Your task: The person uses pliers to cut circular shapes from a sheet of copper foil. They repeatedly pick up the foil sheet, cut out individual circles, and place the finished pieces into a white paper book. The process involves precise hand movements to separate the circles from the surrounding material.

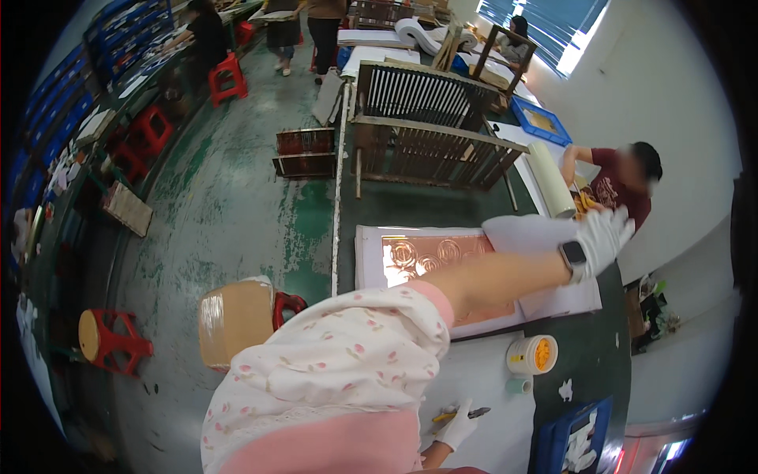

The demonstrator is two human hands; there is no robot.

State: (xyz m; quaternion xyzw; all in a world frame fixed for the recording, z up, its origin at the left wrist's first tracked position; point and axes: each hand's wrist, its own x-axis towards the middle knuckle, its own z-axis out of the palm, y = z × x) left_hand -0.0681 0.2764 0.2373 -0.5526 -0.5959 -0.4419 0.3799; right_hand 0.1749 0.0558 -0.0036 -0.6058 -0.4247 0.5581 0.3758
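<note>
Copper-coloured and shiny, an embossed panel [403,257] with circular patterns lies on white sheeting [369,272] in the head view, close to the left edge of a dark green surface [606,344]. Across it stretches the wearer's left arm; the white-gloved left hand [606,241] is near the surface's right edge, fingers extended and slightly spread. Whether it touches the sheeting below cannot be told. Lower down, the gloved right hand [456,430] is closed around a tool [478,412] with yellow and dark parts. Nearby stand a white tub [521,357] of orange pieces and a small pale-green roll [519,385]. Toward the lower right corner sits a blue crate [551,438]. A co-worker [620,178] is beside the right edge.
</note>
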